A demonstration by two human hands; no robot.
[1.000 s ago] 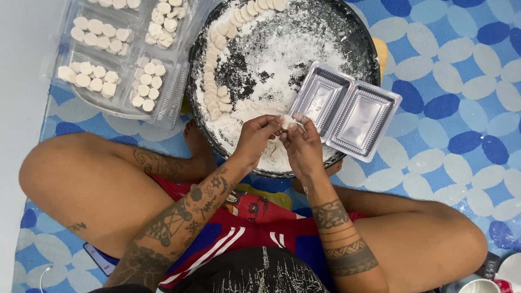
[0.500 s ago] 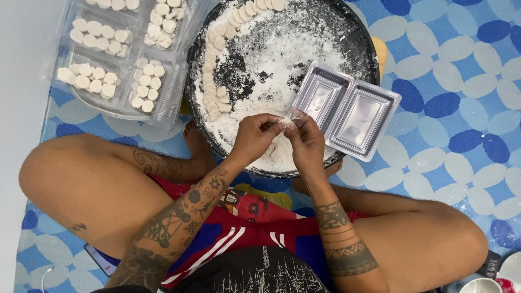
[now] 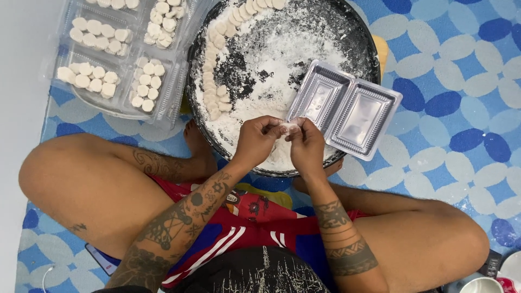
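Observation:
My left hand (image 3: 256, 142) and my right hand (image 3: 307, 145) meet over the near rim of a big round black tray (image 3: 364, 49) dusted with white flour. Both pinch one small white piece of dough (image 3: 287, 127) between the fingertips. A curved row of shaped dough pieces (image 3: 213, 81) lies along the tray's left side. An open clear plastic clamshell box (image 3: 345, 109), with nothing in it, rests on the tray's right edge, just beside my right hand.
Clear plastic boxes (image 3: 120, 59) filled with rows of dough pieces stand at the upper left. I sit cross-legged on a blue and white patterned mat (image 3: 461, 97). A phone (image 3: 101, 259) lies under my left leg. A white cup (image 3: 480, 285) stands at the lower right.
Both hands stay in the same spot over the tray's near rim; only the fingers shift slightly on the dough piece.

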